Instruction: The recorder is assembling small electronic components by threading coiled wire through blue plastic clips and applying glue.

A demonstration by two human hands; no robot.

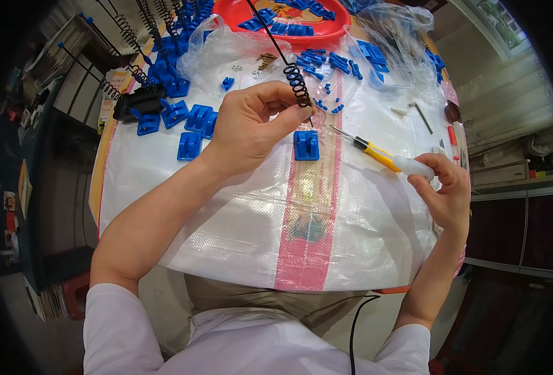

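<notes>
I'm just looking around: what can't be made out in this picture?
All in the head view:
Black spring rod: top end, cut off by the upper edge.
Red basin: far rim, cut off likewise.
Yellow-and-white tool: handle end, hidden by the right hand.
Small blue pieces: exact shapes, too small.

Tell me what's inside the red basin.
Several blue plastic parts lie inside the red basin, on a red-and-yellow patterned bottom. What they cover of that bottom cannot be seen; the picture's top edge cuts off the far side.

The top (257, 344) is white and short-sleeved, the trousers (226, 296) khaki.
</notes>
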